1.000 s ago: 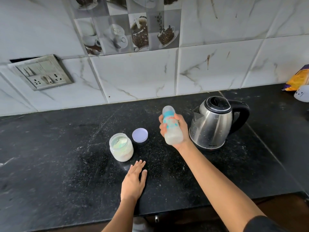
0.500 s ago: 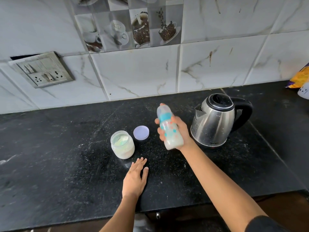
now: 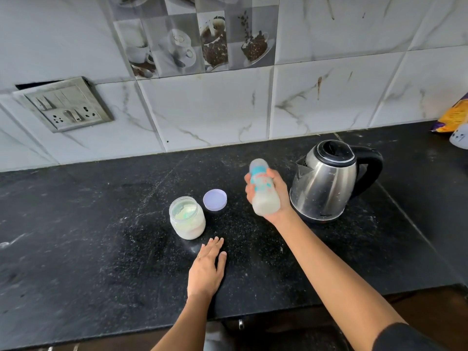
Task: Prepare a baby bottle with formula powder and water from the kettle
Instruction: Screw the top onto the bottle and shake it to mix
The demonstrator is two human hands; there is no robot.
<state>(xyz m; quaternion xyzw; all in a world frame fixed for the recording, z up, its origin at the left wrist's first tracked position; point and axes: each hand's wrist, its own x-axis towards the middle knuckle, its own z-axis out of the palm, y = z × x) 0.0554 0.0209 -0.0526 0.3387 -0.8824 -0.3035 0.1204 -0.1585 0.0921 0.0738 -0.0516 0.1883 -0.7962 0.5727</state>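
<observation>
My right hand [image 3: 277, 196] is shut on a baby bottle [image 3: 263, 191] with teal print and milky liquid, held tilted above the black counter [image 3: 101, 236], its capped top pointing up and away. Just right of it stands a steel kettle [image 3: 326, 183] with a black lid and handle. An open jar of white formula powder [image 3: 187, 217] stands left of the bottle, and its lilac lid [image 3: 215, 200] lies flat behind it. My left hand [image 3: 207, 268] rests flat on the counter in front of the jar, fingers apart, holding nothing.
The tiled wall rises behind the counter, with a switch and socket plate [image 3: 63, 105] at the left. A yellow and purple packet [image 3: 453, 115] and a white object [image 3: 459, 136] sit at the far right. The counter's front edge runs just below my left wrist.
The bottle in my right hand has shifted its tilt back and forth between the frames, as in shaking. My left hand has stayed flat on the counter.
</observation>
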